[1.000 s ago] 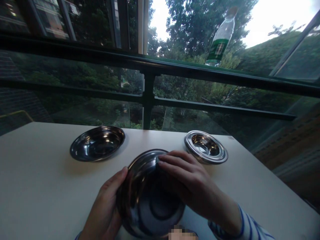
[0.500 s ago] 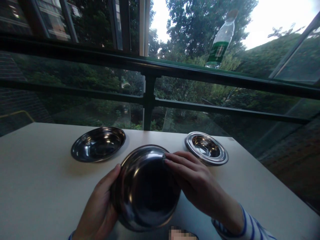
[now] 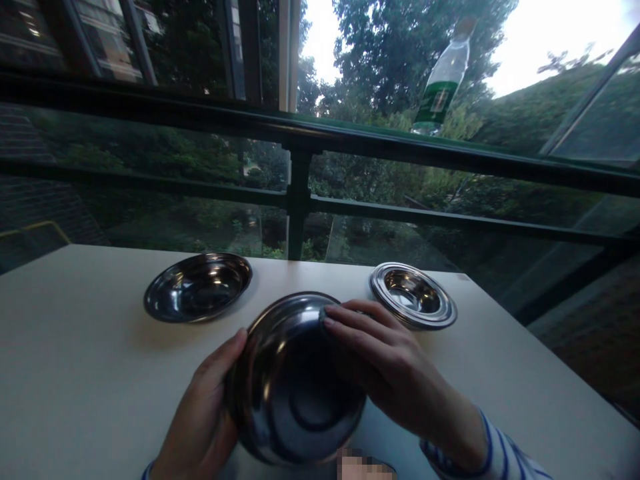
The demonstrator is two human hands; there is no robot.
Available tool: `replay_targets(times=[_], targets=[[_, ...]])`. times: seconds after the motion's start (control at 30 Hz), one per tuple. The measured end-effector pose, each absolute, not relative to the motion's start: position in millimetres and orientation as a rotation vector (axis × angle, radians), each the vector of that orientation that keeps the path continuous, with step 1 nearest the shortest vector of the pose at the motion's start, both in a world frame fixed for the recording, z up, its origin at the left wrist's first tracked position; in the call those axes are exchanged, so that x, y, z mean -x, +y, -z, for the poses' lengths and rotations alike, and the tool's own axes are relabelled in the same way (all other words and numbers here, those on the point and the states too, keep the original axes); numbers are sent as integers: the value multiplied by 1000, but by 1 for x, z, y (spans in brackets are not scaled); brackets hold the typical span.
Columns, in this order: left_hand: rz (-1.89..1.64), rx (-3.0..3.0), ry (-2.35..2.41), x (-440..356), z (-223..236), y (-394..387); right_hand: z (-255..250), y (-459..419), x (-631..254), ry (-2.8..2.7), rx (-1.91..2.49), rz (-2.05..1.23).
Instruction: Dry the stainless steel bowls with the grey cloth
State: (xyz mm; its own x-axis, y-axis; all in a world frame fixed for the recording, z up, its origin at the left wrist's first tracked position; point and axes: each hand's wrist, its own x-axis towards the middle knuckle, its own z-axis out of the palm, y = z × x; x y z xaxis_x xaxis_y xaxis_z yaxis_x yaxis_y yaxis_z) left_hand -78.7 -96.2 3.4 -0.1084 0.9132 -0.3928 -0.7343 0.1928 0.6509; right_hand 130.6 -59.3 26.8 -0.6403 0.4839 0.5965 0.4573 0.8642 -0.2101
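Note:
A shiny stainless steel bowl [image 3: 300, 380] is tilted above the table, its underside facing up toward me. My left hand [image 3: 203, 407] is closed around its left side, thumb on the outer wall near the rim. Over the bowl's upper right lies my right hand [image 3: 385, 357], fingers together and bent against the metal. Its palm and thumb are out of sight, and I cannot make out what, if anything, is under the fingertips. Beyond the bowl, a wide steel bowl [image 3: 200, 290] sits at left, and a stack of smaller rimmed steel bowls [image 3: 413, 296] at right.
The white table [image 3: 90, 373] reaches to a dark green railing [image 3: 350, 137] with glass panels beneath. A plastic bottle with a green label [image 3: 440, 93] stands on that railing. Trees are visible outside. A pixelated patch [image 3: 365, 465] covers something at the bottom edge.
The held bowl has shifted slightly right and tilted, so more of its ringed base shows. My left hand moved a little right with it; my right fingers slid slightly left on the metal.

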Motion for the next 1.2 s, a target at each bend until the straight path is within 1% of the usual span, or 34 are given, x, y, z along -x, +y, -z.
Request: replay_targets(times=[0.1, 0.27, 0.43, 0.53, 0.67, 0.83, 0.97, 1.13, 1.2], targets=[[-1498, -184, 949, 81, -5, -96, -26, -58, -132, -2319, 696, -112], [-1341, -290, 863, 77, 0, -98, -27, -59, -132, -2364, 681, -58], [-1424, -266, 905, 74, 0, -98, -26, -58, -132, -2355, 699, -81], [-1352, -283, 830, 69, 1, -99, -29, -67, -125, -2402, 717, 27], [-1371, -296, 792, 63, 1, -101, -35, -78, -115, -2527, 602, 197], [-1356, -287, 792, 61, 7, -100, -32, -78, -111, -2439, 759, 199], [-1369, -242, 814, 61, 8, -99, -30, -86, -99, -2498, 455, 312], [-1398, -222, 768, 61, 6, -97, -29, -89, -95, -2490, 654, 275], [-1390, -190, 809, 62, 6, -96, -26, -89, -94, -2468, 581, 294]])
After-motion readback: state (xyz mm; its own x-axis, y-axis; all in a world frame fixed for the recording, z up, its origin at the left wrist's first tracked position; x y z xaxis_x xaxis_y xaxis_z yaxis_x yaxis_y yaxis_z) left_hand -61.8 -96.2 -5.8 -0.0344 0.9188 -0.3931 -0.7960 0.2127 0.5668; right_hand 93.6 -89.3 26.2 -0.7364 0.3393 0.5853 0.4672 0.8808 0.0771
